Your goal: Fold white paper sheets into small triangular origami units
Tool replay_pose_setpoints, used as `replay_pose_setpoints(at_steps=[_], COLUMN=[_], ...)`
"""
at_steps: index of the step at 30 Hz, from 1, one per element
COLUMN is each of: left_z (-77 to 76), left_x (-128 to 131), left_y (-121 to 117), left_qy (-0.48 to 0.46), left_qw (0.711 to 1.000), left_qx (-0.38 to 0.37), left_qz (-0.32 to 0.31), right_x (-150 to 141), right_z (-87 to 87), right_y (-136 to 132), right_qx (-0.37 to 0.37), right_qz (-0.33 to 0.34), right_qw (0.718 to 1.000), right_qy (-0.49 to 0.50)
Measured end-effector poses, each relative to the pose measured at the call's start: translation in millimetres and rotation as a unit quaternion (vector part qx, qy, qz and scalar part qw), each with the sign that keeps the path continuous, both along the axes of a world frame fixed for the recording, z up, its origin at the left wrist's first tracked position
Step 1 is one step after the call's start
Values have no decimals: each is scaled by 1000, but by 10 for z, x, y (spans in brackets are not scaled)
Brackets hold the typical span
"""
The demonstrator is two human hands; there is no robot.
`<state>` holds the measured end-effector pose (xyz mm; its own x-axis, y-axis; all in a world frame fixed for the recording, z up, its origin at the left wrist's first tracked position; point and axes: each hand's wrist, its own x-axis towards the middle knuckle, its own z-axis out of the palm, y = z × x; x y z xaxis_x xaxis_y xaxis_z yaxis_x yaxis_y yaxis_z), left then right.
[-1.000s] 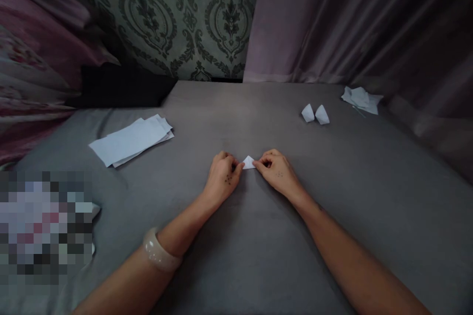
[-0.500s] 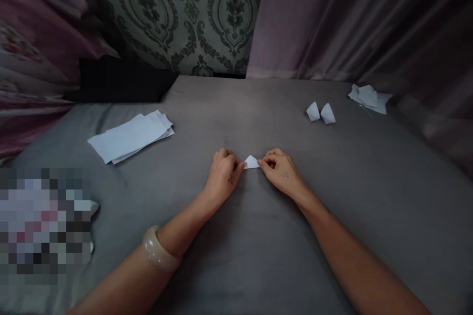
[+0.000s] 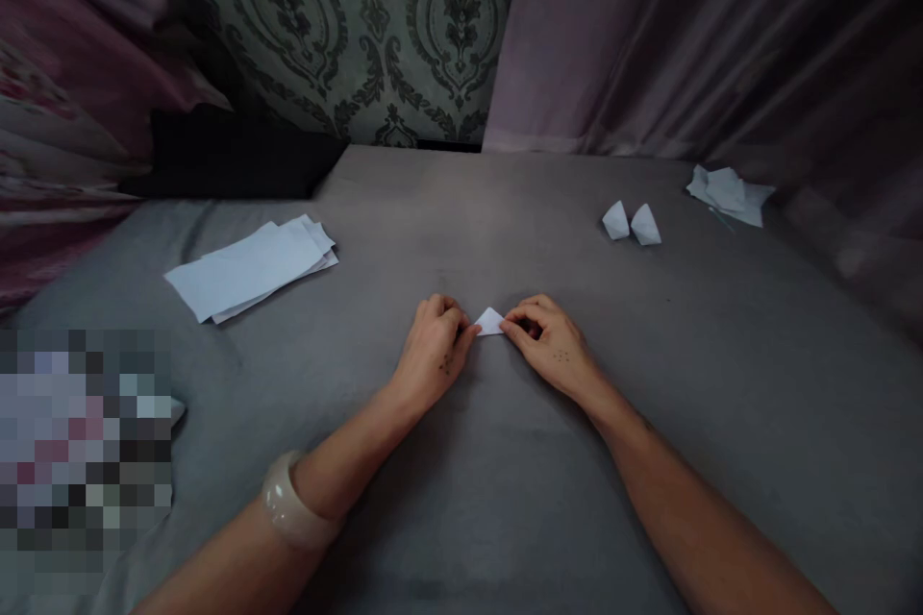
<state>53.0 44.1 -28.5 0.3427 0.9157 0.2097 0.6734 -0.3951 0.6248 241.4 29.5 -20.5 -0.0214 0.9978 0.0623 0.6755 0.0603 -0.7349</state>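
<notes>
A small piece of folded white paper, triangular in outline, is held between my two hands just above or on the grey sheet. My left hand pinches its left corner between thumb and fingers. At the right corner, my right hand grips it with thumb and forefinger. The fingertips hide both ends of the paper. A pale bangle circles my left forearm.
A stack of white paper strips lies to the left. Two folded paper shapes stand at the back right, with crumpled white paper beyond. Black cloth lies at the back left. The lower left corner is blurred out.
My right thumb and forefinger have shifted slightly left along the paper, so less of it shows. The view has moved a little; both hands keep their pinch.
</notes>
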Motion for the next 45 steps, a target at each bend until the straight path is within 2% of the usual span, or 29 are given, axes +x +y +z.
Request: replay_pose_setpoints(at_steps=[10,16,21,28,39,45], left_z=[53,62,100,43,131,134], left_x=[-14,-16,42,86,101,108], left_y=[-41,-32,-27,0,0,2], left_qy=[-27,-8,8,26,81,105], left_qw=[999,1000,1000,999,996,994], left_qx=[-21,-12,-8,-8,-32,-23], left_qz=[-15,-16,7,27,28,26], right_x=[27,-1,-70,-135,-141,-149], right_z=[-14,-18,-20,20,10,12], right_y=[-44,-50,-25,7,23,24], right_qx=[1,4,5,-14,-20,-15], right_qz=[37,24,-19,-47,-58,-60], right_qw=[999,998,1000,998,996,995], right_qy=[34,53,10,-42,-68,-76])
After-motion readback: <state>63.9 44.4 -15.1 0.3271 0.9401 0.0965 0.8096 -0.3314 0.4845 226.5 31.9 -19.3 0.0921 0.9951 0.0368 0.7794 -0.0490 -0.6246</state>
